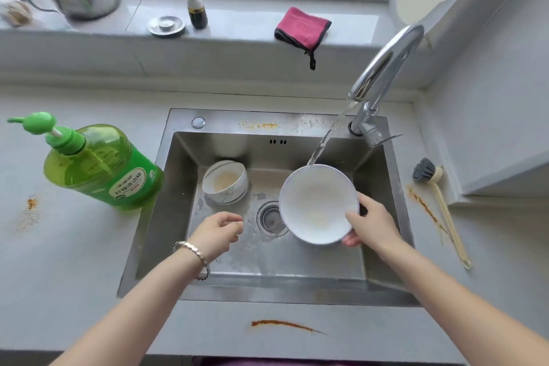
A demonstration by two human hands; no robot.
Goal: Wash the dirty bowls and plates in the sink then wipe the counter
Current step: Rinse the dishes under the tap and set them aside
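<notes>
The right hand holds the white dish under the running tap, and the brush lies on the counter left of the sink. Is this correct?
Not quite: the head view shows the brush on the counter right of the sink, not left. The right hand does hold the white dish under the running tap.
</notes>
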